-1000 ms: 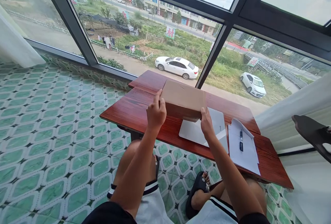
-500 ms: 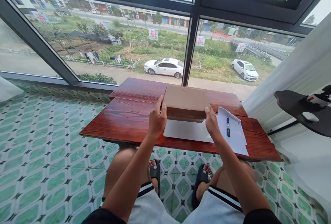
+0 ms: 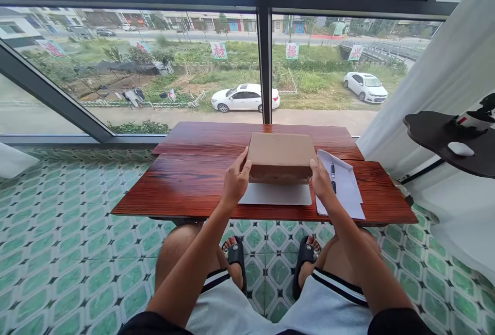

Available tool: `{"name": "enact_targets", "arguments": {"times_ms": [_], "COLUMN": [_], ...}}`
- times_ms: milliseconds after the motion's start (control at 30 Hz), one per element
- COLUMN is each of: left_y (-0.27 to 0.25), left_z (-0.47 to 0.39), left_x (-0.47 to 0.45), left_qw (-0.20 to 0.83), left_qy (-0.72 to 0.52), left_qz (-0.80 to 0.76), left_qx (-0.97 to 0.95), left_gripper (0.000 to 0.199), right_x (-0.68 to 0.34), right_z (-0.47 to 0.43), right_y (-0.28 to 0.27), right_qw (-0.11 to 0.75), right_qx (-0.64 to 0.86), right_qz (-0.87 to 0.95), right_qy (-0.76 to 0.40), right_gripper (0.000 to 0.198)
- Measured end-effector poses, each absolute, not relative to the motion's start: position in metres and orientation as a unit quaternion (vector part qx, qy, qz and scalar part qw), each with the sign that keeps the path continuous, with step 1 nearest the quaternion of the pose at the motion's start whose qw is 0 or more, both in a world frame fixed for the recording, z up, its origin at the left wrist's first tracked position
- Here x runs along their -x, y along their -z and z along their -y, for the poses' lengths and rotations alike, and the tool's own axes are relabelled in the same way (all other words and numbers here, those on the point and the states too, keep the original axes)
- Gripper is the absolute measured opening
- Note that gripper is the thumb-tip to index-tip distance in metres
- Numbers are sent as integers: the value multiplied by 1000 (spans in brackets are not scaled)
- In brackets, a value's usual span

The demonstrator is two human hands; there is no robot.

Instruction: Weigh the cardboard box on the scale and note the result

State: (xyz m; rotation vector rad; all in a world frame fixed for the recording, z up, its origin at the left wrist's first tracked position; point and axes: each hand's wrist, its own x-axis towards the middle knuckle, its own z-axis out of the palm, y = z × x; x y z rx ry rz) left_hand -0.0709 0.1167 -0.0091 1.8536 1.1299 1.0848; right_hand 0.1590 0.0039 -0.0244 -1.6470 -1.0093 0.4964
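A brown cardboard box (image 3: 281,150) is held level between my two hands, over a flat silver-grey panel that looks like a closed laptop (image 3: 274,195). My left hand (image 3: 236,179) grips the box's left side, thumb at its near corner. On the opposite side, my right hand (image 3: 322,180) clasps the near right corner, thumb in front. The fingers behind the box sides are partly hidden. Whether the box's underside touches the panel, I cannot tell. White paper sheets (image 3: 350,190) lie just right of my right hand, with a black pen (image 3: 333,178) on them.
The dark red wooden table (image 3: 174,185) extends to both sides of the box, with a large window (image 3: 265,67) behind it. At the right, a dark shelf (image 3: 433,131) carries a white mouse-shaped object (image 3: 461,149) beside a white curtain (image 3: 410,77). My knees are under the table's front edge.
The view has levelled and shifted slightly. Both hands still hold the box, which stays over the silver-grey panel; less of the panel shows at the right.
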Motion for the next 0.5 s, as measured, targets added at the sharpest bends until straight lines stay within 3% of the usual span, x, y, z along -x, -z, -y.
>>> {"name": "enact_targets", "arguments": {"times_ms": [500], "left_y": [19], "left_z": [-113], "left_x": [70], "left_qw": [379], "left_qy": [-422], "left_qz": [-431], "left_qx": [-702], "left_gripper": [52], "right_x": [-160], "right_z": [1], "right_y": [36], "right_qw": [547], "right_qx": [687], "right_qz": [432], "right_qy": [-205], "right_gripper": [59]}}
